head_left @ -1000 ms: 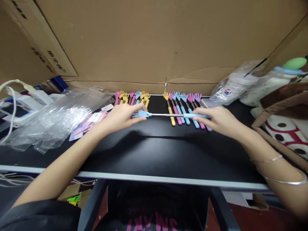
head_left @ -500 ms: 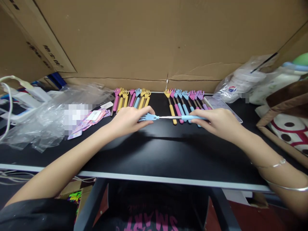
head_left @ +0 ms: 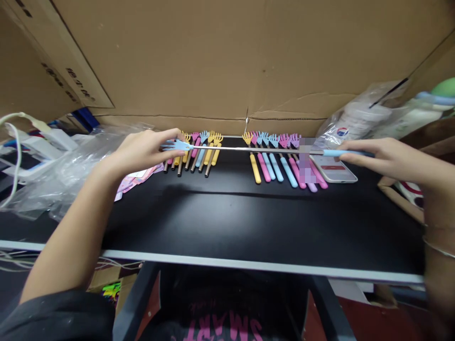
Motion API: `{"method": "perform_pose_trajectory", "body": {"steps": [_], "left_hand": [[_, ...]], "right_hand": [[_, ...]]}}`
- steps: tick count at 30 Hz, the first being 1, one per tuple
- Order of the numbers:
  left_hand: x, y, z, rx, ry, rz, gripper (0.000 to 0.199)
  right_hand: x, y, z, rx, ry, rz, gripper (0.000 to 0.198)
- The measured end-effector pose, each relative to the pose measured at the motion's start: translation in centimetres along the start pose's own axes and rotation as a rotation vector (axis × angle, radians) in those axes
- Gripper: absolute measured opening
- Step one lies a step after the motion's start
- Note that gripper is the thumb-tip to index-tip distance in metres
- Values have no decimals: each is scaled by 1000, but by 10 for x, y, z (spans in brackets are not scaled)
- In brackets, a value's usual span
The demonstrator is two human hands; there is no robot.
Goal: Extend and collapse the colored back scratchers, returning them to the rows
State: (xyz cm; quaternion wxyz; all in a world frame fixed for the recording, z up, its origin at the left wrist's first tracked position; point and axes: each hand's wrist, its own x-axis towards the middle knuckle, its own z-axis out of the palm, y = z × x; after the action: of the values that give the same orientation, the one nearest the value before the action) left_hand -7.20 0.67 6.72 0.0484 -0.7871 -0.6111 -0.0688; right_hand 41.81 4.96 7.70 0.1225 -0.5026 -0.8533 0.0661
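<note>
A light-blue telescopic back scratcher [head_left: 241,149] is stretched level above the table between my hands, its thin metal rod drawn far out. My left hand [head_left: 144,149] pinches the claw-shaped head. My right hand [head_left: 386,158] is closed round the blue grip at the other end. Behind and below the rod lie two rows of back scratchers. The left row [head_left: 206,154] has yellow, pink and blue heads with metal tube ends toward me. The right row [head_left: 270,166] has yellow, pink, blue and purple grips toward me.
Clear plastic bags [head_left: 67,166] and colourful cards [head_left: 137,179] lie at the left beside white devices. A phone [head_left: 336,169] rests at the right, near a bagged drink cup [head_left: 366,116]. Cardboard [head_left: 213,61] walls the back of the black table [head_left: 234,227].
My hands have moved apart and slightly up, left hand leftward and right hand rightward. The scratcher's rod is now much longer. The phone and the purple and pink grips are uncovered.
</note>
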Motion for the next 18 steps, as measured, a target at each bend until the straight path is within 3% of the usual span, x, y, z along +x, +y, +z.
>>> {"method": "perform_pose_trajectory", "body": {"steps": [4,8,13,18], "left_hand": [[-6,-16,-7,105,-69,-67,58],[-9,-24,-11,144,-113,-99,60],[-6,-27,1,200,-63,-95,56],[-2,-43,19,191,27,-87,49]], "right_hand": [[-12,30,-12,59,-102,129,64],[-20,56,-19,53,-98,226,67],[-11,51,-11,17,-92,257,77],[-1,39,0,33,-111,146,70]]}}
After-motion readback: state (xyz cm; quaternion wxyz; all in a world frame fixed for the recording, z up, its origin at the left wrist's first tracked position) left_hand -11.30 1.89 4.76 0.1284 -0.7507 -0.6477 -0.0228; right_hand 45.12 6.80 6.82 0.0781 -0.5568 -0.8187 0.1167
